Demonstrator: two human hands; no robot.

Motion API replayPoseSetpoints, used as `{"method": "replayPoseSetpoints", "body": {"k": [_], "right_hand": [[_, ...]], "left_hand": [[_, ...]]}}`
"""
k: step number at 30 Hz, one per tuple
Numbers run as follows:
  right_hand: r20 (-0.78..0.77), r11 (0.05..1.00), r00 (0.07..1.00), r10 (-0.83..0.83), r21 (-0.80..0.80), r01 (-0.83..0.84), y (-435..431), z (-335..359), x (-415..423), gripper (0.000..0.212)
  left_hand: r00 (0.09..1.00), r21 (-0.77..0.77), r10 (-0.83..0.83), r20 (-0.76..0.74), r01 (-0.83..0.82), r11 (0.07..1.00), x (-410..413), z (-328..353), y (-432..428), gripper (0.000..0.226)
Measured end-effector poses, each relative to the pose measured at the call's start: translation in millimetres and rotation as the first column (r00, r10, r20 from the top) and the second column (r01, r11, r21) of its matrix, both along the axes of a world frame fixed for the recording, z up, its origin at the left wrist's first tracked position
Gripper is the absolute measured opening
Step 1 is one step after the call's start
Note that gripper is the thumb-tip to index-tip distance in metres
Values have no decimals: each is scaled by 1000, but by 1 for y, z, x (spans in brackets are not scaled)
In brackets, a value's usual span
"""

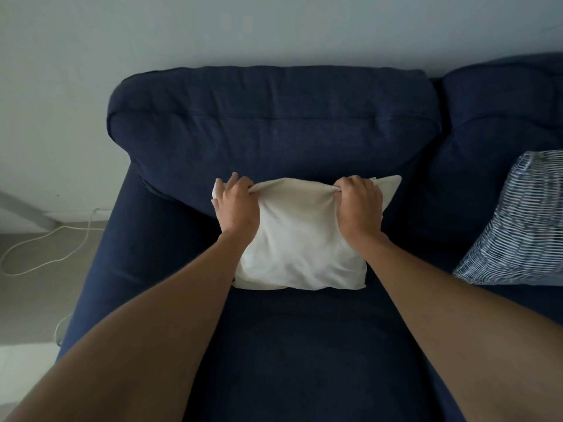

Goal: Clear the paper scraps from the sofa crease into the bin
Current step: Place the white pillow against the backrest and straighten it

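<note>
A white cushion (300, 239) leans against the back of the navy sofa (274, 132), standing on the seat. My left hand (236, 205) grips the cushion's top edge near its left corner, and my right hand (359, 205) grips the top edge near its right corner, the fabric bunched under both. The cushion covers the crease between seat and backrest. No paper scraps and no bin are in view.
A blue-and-white striped cushion (518, 220) leans on the sofa at the right. The sofa's left armrest (128, 239) borders a tiled floor with a white cable (45, 248) looped on it. A pale wall (213, 32) stands behind the sofa.
</note>
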State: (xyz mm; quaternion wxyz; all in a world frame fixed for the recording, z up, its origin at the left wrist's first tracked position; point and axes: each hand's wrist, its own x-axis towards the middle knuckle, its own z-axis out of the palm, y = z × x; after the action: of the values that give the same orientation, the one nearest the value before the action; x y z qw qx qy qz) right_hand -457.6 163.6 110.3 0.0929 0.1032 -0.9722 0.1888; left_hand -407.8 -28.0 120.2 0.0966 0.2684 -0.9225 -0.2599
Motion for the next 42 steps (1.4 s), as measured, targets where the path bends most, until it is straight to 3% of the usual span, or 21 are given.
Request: {"method": "replayPoseSetpoints", "body": {"k": [3,12,17,22,24,28,31,37,42], "right_hand": [[-43,999,999,-15,-45,13,-8,11,-6,23],[8,996,996,-89,-20,89,-23,19,-20,25],[11,992,995,-102,-72,103,-25,17,-20,23],[152,964,986,-67,-246,103,-23,1,-2,18],[189,951,982,-14,-300,72,-22,-5,4,15],[220,980,968,118,-184,-78,-20,-17,12,41],[266,989,953,147,-55,-137,-18,-25,19,68],[386,986,910,151,9,-168,-20,-35,21,76],[408,983,903,135,56,-173,-17,-15,31,73]], "left_hand": [[992,28,45,-114,-42,999,-6,9,-5,14],[995,14,42,-96,-41,999,-20,10,-14,22],[994,-191,95,-54,-103,976,-23,15,-7,22],[998,55,54,26,-55,997,-6,0,10,21],[998,43,-42,40,41,998,1,-11,13,25],[949,-3,-289,125,292,956,11,-33,15,64],[908,-52,-329,259,353,934,18,-42,15,90],[852,51,-396,342,404,913,21,-43,5,86],[858,88,-391,332,385,919,36,-23,7,80]]}}
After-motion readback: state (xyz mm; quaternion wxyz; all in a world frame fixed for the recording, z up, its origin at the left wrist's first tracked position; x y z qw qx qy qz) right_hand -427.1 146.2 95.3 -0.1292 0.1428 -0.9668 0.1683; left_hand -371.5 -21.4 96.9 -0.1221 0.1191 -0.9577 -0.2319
